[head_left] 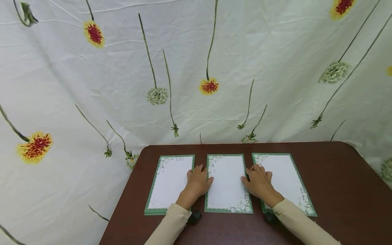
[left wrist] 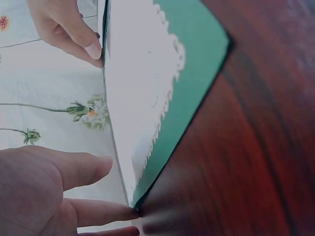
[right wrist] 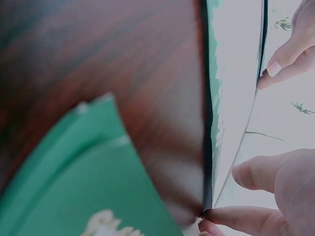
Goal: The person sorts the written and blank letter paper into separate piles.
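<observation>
A sheet of green-bordered, flower-printed paper (head_left: 228,183) lies flat on the table between my two hands. My left hand (head_left: 198,182) is at its left edge, with fingertips touching that edge and the thumb over the sheet. At the opposite edge, my right hand (head_left: 258,182) touches with its fingertips, thumb held a little above the paper. In the left wrist view the left hand's thumb (left wrist: 88,169) and forefinger stay apart. The right wrist view likewise shows a gap between the right thumb (right wrist: 261,172) and forefinger.
To the left lies a small stack of matching sheets (head_left: 171,183), its edges slightly offset. More matching paper (head_left: 283,180) sits on the right, partly under my right forearm. The dark brown table (head_left: 343,190) ends against a white flower-printed cloth (head_left: 122,68).
</observation>
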{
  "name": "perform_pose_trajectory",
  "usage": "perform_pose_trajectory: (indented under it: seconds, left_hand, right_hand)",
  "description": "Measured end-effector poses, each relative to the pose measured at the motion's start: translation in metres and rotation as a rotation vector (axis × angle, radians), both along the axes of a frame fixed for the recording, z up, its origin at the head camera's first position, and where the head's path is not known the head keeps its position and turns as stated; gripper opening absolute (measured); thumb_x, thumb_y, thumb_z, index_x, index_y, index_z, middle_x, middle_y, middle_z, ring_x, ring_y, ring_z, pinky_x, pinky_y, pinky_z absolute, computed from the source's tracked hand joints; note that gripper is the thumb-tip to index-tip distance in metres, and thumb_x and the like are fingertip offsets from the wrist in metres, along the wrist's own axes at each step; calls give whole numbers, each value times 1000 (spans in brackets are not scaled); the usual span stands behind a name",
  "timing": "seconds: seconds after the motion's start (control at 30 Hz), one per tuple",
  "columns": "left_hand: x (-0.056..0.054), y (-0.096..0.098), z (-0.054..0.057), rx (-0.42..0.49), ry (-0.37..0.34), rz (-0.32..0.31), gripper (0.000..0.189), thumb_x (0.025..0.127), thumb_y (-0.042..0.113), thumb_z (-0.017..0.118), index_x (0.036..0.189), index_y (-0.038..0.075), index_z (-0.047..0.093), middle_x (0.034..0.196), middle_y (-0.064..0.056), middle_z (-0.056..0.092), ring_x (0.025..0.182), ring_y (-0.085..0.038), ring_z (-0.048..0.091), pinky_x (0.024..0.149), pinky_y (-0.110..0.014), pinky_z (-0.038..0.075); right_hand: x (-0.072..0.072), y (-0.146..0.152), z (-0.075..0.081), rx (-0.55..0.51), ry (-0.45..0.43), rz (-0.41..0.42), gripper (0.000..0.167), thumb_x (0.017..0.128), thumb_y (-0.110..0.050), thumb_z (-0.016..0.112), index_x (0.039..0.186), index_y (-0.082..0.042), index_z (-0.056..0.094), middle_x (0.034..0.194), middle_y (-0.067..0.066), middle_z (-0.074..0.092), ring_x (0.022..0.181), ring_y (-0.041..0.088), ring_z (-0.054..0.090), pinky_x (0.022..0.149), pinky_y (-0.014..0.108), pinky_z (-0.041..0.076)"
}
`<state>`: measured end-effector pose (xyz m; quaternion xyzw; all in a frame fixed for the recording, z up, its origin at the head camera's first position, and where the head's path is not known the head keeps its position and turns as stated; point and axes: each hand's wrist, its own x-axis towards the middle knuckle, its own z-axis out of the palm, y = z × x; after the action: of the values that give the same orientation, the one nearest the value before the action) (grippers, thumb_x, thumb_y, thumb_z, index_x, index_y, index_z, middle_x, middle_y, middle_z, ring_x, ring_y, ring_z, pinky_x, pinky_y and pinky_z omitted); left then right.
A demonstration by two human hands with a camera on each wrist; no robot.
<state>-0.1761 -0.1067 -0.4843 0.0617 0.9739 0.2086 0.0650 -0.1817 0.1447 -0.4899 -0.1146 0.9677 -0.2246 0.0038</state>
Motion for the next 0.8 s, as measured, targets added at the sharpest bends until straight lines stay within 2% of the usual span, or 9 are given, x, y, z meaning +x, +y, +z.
perform_pose_trajectory:
  seconds: [0.23, 0.37, 0.5, 0.6, 0.7, 0.8]
  left_hand:
    - [0, 1, 1, 16, 14, 5, 58, 109, 30, 58, 151, -9, 50, 162, -28, 41, 152, -44, 35, 120, -67, 21]
    - [2, 2, 2, 57, 38, 10, 56, 109, 27, 59, 151, -9, 50, 153, -28, 49, 144, -45, 43, 117, -66, 26]
    - [2, 4, 4, 57, 84, 18, 50, 108, 21, 60, 149, -7, 53, 137, -26, 59, 127, -44, 54, 106, -63, 36]
    - [0, 6, 5, 43, 129, 18, 45, 107, 15, 60, 147, -7, 56, 128, -24, 64, 119, -44, 60, 99, -60, 42]
    - [-2, 7, 6, 58, 160, 10, 43, 106, 10, 59, 147, -7, 56, 125, -25, 67, 117, -44, 64, 97, -61, 46]
    - [-3, 8, 7, 110, 172, 2, 44, 107, 8, 56, 148, -7, 54, 121, -24, 68, 113, -44, 66, 98, -63, 47]
  right_hand:
    - [-2, -1, 0, -21, 9, -21, 46, 104, -27, 67, 138, 5, 67, 131, 24, 59, 115, 43, 53, 79, 52, 28]
    - [-3, -1, 1, -44, 15, -46, 43, 104, -26, 66, 136, 4, 68, 127, 24, 62, 111, 43, 56, 77, 50, 28]
    - [-6, -1, 3, -97, 30, -51, 39, 103, -21, 67, 134, 3, 69, 105, 15, 71, 86, 30, 61, 76, 48, 28]
    - [-8, -1, 4, -147, 31, -50, 37, 103, -16, 67, 135, 3, 67, 91, 6, 74, 68, 18, 57, 76, 48, 29]
    - [-8, 1, 4, -183, 21, -50, 37, 104, -13, 65, 137, 4, 65, 92, 6, 76, 64, 15, 56, 78, 49, 31]
    - [-9, 4, 4, -211, 12, -50, 37, 105, -13, 63, 138, 4, 64, 98, 9, 77, 68, 17, 60, 79, 50, 33]
